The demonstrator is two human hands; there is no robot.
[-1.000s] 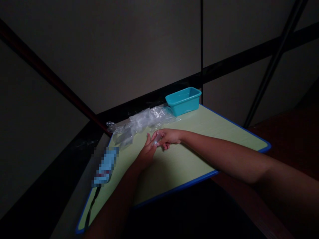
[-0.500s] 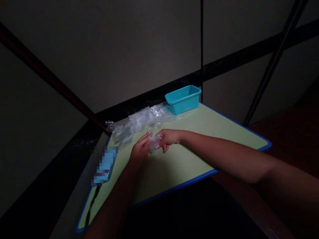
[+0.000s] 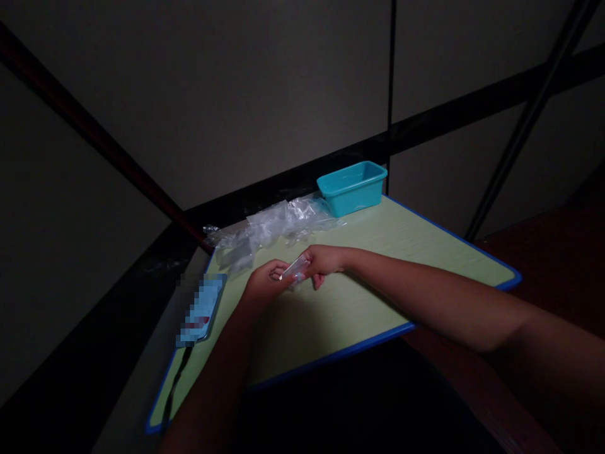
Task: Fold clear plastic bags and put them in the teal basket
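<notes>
A small, folded clear plastic bag (image 3: 293, 267) is held between my two hands above the middle of the table. My right hand (image 3: 321, 261) pinches its right side, with the lower fingers curled underneath. At the bag's left edge, my left hand (image 3: 267, 277) has its fingers curled in and its thumb reaching across to the plastic. Just beyond my hands lies a loose spread of clear plastic bags (image 3: 278, 224). What the folded bag contains, if anything, I cannot make out in the dim light.
A turquoise plastic bin (image 3: 357, 195) stands at the table's back corner, touching the bags. On the left edge lies a blurred-out light blue flat object (image 3: 203, 309) with a black strap (image 3: 177, 381). The pale table (image 3: 378, 296) has a blue rim and stands against a dark panelled wall.
My left hand has turned, its fingers going from stretched along the bag to curled, with the thumb now across it. The bag's edge has tilted up. My right hand keeps its grip.
</notes>
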